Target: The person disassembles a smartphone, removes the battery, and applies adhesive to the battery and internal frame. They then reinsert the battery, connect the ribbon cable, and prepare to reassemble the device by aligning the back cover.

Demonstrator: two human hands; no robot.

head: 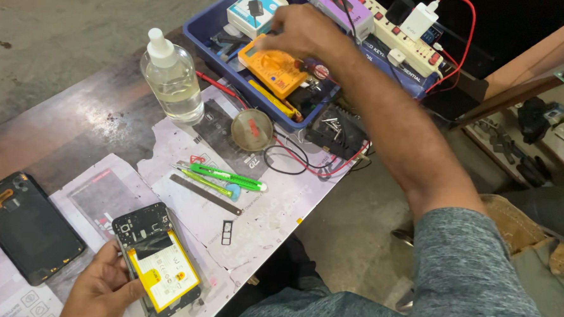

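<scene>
1. The table (71,123) is dark and worn, with printed paper sheets (271,209) spread over its near part.
2. The blue tray (203,29) stands at the far edge, full of tools, with a white box (256,10) at its back.
3. A white power strip (394,33) lies just right of the tray, with a charger and a red cable plugged in.
4. My right hand (298,31) reaches over the tray, just above the orange meter (275,73). Its fingers curl down towards the meter's far end; I cannot tell whether they pinch anything.
5. A clear bottle (172,81) of liquid stands upright left of the tray.
6. A black back cover (25,227) lies at the left, well apart from my hands.
7. The opened phone (156,262) lies face down on the paper, its yellow battery showing. My left hand (98,293) steadies it from the left, thumb against its edge and fingers loosely spread beside it.
8. A round metal dish (252,129) sits on the paper near the tray.
9. A green tool (232,178) lies between dish and phone.
10. A small SIM tray (227,232) lies just right of the phone.
</scene>
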